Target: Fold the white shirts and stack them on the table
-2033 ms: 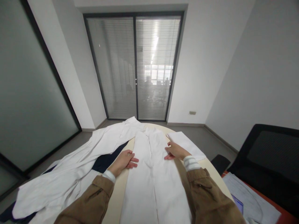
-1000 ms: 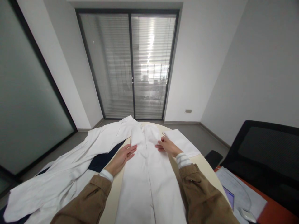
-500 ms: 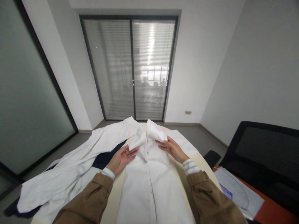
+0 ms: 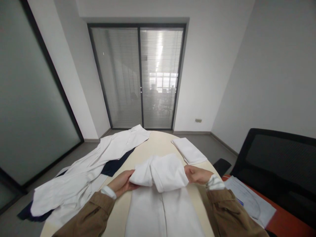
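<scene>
A white coat-like garment (image 4: 165, 214) with a front seam lies lengthwise in front of me, its far end folded over toward me. My left hand (image 4: 124, 182) grips the left side of that fold, fingers partly tucked beneath the cloth. At the fold's right side, my right hand (image 4: 197, 174) holds the edge, its fingertips hidden by the fabric. Both hands lift the folded part (image 4: 160, 172) slightly over the rest. A folded white cloth (image 4: 189, 150) lies beyond my right hand on the cream table (image 4: 158, 143).
Several white garments (image 4: 98, 164) spread along the table's left side, with a dark navy cloth (image 4: 117, 163) beneath. At the right stand a black mesh chair (image 4: 276, 164) and an orange-red surface (image 4: 288, 217) bearing papers (image 4: 249, 199). Glass doors (image 4: 140, 75) are behind.
Both hands have drawn the garment's far end toward me and folded it over. The table behind it and the folded cloth at right now show more fully.
</scene>
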{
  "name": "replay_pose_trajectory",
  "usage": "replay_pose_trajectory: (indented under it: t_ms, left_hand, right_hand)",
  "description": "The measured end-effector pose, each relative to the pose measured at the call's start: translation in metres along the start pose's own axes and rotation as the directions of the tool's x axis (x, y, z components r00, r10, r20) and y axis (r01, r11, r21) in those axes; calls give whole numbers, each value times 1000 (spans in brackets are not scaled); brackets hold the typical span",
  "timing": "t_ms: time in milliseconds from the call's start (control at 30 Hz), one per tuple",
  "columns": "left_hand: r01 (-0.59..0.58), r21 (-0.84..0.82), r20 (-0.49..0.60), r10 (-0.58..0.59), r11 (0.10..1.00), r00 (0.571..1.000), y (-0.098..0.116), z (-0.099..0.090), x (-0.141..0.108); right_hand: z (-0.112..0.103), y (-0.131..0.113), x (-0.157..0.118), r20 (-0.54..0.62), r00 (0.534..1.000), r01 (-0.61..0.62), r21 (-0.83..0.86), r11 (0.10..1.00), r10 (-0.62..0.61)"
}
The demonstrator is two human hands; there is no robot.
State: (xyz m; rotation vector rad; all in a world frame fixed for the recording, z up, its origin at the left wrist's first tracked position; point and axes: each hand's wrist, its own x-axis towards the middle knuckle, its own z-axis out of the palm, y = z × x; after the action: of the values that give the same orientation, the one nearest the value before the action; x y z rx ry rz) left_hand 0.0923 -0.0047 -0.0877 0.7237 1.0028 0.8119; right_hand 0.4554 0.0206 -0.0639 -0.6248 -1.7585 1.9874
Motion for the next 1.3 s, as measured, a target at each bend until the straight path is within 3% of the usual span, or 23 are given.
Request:
replay_pose_trajectory:
  t_ms: [133,267,400,500,600,700,833,933,1000,1067,1133,1200,1300]
  left_hand:
    - [-176,83,127,165,981,978,-3,1,0]
    - [-323,153,176,296,934,939,1,2,4]
    - [-486,258,108,475,835,873,3,-6,25]
    - [-540,319,63,551,779,832,0,-13,42]
    - [-561,284,71,567,777,821,-2,-14,46]
    - [-540,201,71,538,817,840,-1,-9,38]
    - [-383,189,51,381,904,923,2,-2,23]
    - [-344,262,-19,362,901,932,2,4,15]
    - [-329,275,-66,359,903,931,1,8,12]
    - [-307,250,-53,330,918,942,-1,9,8]
    - [-299,233,18,304,925,953,-1,6,4]
    - [-312,265,144,283,912,948,-1,1,0]
    - [-321,334,371,189,886,909,1,-11,-6]
  right_hand:
    - [-1,1,3,26,999,-34,-75,997,36]
    - [-3,4,11,-27,999,-40,-182,983,35]
    - [-3,8,26,-121,992,-7,-313,950,-32]
    - [-3,12,36,-191,976,21,-393,919,-104]
    - [-8,19,41,-363,914,8,-428,904,-180]
    - [-14,27,40,-485,832,36,-433,901,-267]
    - [-13,31,37,-569,770,-28,-484,875,-290]
    - [-8,27,36,-564,733,-82,-628,774,-380]
    - [-5,23,37,-551,707,-44,-660,750,-443]
    - [-1,17,36,-509,721,48,-641,766,-470]
    - [3,11,34,-433,771,160,-577,801,-466]
    - [7,8,30,-362,826,245,-457,855,-431]
    - [10,7,24,-323,878,293,-217,931,-352]
